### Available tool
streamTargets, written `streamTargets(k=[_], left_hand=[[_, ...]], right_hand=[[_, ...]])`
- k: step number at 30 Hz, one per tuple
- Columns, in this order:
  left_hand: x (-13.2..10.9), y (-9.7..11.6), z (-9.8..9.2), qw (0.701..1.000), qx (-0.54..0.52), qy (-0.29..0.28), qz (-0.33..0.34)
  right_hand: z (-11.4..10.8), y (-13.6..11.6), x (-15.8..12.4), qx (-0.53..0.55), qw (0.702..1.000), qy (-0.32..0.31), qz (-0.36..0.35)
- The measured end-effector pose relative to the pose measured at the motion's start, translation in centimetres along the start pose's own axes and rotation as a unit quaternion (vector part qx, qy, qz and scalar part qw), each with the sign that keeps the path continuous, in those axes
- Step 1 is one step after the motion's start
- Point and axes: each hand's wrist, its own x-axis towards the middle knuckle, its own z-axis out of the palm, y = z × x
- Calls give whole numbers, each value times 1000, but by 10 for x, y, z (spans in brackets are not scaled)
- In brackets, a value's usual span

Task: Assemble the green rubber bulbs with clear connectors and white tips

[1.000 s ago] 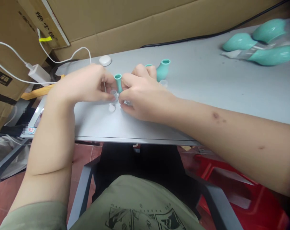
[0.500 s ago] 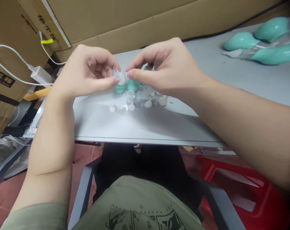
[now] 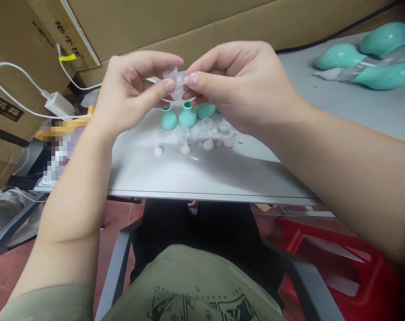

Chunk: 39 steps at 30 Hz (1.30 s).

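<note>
My left hand (image 3: pixel 132 91) pinches a clear plastic cup-shaped part (image 3: pixel 171 73) between thumb and fingers above the table. My right hand (image 3: pixel 241 84) grips a small whitish translucent plug (image 3: pixel 181 80) and holds it against that part's side; whether it is seated there I cannot tell. Below the hands stand small teal rubber bulbs with open necks, including a left bulb (image 3: pixel 168 119) and a middle bulb (image 3: pixel 188 116). Others are partly covered by my right hand. In front of them lie more clear cups (image 3: pixel 183 133) and small white teardrop-shaped pieces (image 3: pixel 185 148).
Larger teal bulbs (image 3: pixel 339 57) with clear tubes lie at the table's right end. A white charger (image 3: pixel 59 105) with its cable sits at the left, beside cardboard. A red plastic stool (image 3: pixel 366 249) stands below the table on the right.
Both hands have risen from just above the bulbs, bringing the clear part up. My right hand's fingertips have closed in on it with the small plug.
</note>
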Motion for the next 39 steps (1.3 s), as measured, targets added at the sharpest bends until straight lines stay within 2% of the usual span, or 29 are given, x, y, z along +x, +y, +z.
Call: streamTargets(k=[9, 12, 16, 22, 39], left_hand=[[-1, 8, 0, 999, 14, -16, -36], [-2, 8, 2, 999, 9, -11, -32], [-2, 5, 6, 998, -69, 12, -2], [-1, 10, 10, 988, -149, 1, -30], [-2, 15, 11, 974, -218, -15, -62]], right_hand=[[6, -1, -1, -55, 998, 40, -12], [5, 0, -2, -37, 999, 20, -24], [1, 2, 0, -25, 999, 19, -25], [-7, 12, 10, -16, 999, -25, -44], [-7, 15, 11, -4, 998, -46, -49]])
